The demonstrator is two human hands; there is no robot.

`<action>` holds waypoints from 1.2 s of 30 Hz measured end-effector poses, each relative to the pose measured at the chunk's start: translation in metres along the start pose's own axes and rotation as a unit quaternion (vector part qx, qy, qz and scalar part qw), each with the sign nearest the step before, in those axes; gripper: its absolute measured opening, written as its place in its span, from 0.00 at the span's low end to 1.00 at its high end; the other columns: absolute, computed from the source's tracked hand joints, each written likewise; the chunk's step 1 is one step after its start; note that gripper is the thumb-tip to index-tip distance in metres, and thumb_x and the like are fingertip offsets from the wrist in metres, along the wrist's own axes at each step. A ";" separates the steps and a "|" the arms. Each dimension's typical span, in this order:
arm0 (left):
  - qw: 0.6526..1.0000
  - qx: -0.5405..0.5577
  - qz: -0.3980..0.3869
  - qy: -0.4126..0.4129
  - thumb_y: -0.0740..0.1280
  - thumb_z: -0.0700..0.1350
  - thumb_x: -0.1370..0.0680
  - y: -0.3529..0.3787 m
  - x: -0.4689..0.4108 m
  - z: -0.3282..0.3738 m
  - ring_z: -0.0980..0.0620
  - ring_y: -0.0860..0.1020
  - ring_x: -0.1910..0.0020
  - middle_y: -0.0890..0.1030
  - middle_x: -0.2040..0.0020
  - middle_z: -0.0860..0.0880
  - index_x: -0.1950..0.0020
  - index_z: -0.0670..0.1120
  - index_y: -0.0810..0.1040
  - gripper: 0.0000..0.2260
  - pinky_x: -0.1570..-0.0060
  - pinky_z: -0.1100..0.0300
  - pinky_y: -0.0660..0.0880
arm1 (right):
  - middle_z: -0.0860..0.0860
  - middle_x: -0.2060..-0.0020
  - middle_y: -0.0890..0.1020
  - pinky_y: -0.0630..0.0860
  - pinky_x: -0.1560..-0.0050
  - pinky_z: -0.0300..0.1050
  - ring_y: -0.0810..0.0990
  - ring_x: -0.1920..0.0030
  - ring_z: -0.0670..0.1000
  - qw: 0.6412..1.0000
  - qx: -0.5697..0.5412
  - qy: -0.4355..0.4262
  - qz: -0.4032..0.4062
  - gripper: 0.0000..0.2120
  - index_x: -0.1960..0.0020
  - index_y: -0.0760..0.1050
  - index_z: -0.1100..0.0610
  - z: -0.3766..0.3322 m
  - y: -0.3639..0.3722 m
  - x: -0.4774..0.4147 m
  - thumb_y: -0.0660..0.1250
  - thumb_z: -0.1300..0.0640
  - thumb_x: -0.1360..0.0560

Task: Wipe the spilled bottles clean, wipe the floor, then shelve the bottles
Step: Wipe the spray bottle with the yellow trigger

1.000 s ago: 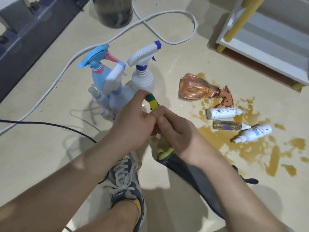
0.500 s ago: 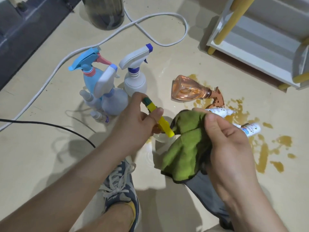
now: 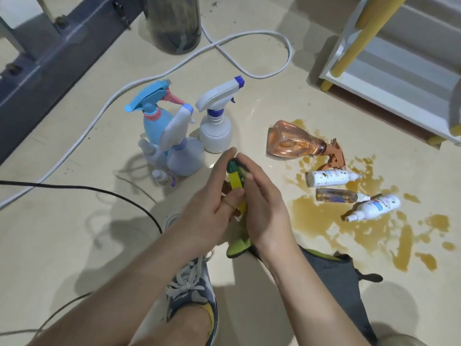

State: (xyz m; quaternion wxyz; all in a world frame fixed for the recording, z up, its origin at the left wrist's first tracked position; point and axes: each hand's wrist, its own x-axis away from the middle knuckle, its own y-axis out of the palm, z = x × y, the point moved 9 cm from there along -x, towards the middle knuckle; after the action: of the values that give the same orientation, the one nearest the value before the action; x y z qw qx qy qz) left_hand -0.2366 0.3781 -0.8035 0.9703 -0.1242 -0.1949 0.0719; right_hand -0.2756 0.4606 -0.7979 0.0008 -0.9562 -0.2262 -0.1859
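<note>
My left hand [image 3: 212, 216] grips a slim yellow bottle with a green cap [image 3: 234, 179]. Against the bottle my right hand [image 3: 264, 211] presses a green cloth [image 3: 237, 245], its fingers wrapped round cloth and bottle; most of the cloth is hidden under the palm. To the right, an orange spray bottle [image 3: 294, 141], two white bottles [image 3: 329, 178] [image 3: 376, 207] and a small clear bottle [image 3: 336, 196] lie in a brown spill [image 3: 311, 213] on the floor.
Upright spray bottles stand at the left: a blue one [image 3: 154, 123], a white one [image 3: 215, 131], and smaller ones beside them. White cable [image 3: 249, 71] and black cable [image 3: 99, 191] cross the floor. A white shelf with yellow legs [image 3: 389, 78] is at top right. My shoe [image 3: 189, 285] is below.
My right hand has brought the green cloth back against the yellow bottle and closed round it; half a second ago the cloth was held apart to the right.
</note>
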 end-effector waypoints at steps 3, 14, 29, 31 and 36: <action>0.999 0.048 0.009 0.003 0.57 0.53 0.24 0.002 -0.004 -0.001 0.62 0.78 0.46 0.78 0.42 0.53 0.34 0.79 0.55 0.26 0.42 0.58 0.75 | 0.37 0.38 0.77 0.69 0.44 0.24 0.75 0.40 0.31 0.996 0.047 -0.064 0.049 0.19 0.27 0.68 0.59 -0.008 -0.003 0.037 0.55 0.63 0.17; 0.999 0.042 -0.010 0.002 0.54 0.58 0.25 0.016 -0.008 -0.006 0.62 0.74 0.37 0.75 0.36 0.61 0.28 0.69 0.56 0.25 0.36 0.56 0.70 | 0.27 0.47 0.78 0.67 0.47 0.22 0.74 0.45 0.25 0.993 0.060 -0.053 0.082 0.20 0.25 0.65 0.52 -0.014 -0.007 -0.007 0.55 0.55 0.16; 0.981 0.159 0.110 -0.015 0.57 0.45 0.16 -0.020 -0.014 -0.013 0.58 0.78 0.40 0.82 0.41 0.54 0.32 0.50 0.75 0.14 0.37 0.58 0.74 | 0.52 0.55 0.81 0.78 0.53 0.43 0.80 0.55 0.45 0.961 0.052 -0.139 0.235 0.11 0.51 0.78 0.45 0.000 -0.015 -0.001 0.69 0.62 0.24; 0.978 0.169 0.122 -0.027 0.57 0.46 0.17 -0.025 -0.015 -0.016 0.58 0.78 0.40 0.82 0.41 0.53 0.32 0.51 0.74 0.15 0.37 0.57 0.74 | 0.57 0.55 0.79 0.77 0.56 0.47 0.77 0.57 0.47 0.963 0.049 -0.129 0.231 0.07 0.52 0.76 0.49 0.007 -0.011 -0.010 0.68 0.61 0.23; 0.962 0.200 0.181 -0.050 0.56 0.46 0.16 -0.037 -0.006 -0.030 0.56 0.81 0.46 0.83 0.46 0.53 0.38 0.56 0.77 0.13 0.47 0.58 0.78 | 0.50 0.56 0.80 0.76 0.53 0.39 0.79 0.56 0.47 0.940 0.218 -0.207 0.161 0.08 0.49 0.79 0.60 0.011 0.001 -0.003 0.65 0.67 0.25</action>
State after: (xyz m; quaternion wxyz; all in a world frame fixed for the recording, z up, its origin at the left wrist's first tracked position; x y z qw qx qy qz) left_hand -0.2267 0.3347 -0.8228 0.9352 0.0430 -0.1986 0.2900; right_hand -0.2733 0.4591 -0.8090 0.1925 -0.9735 -0.0998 0.0724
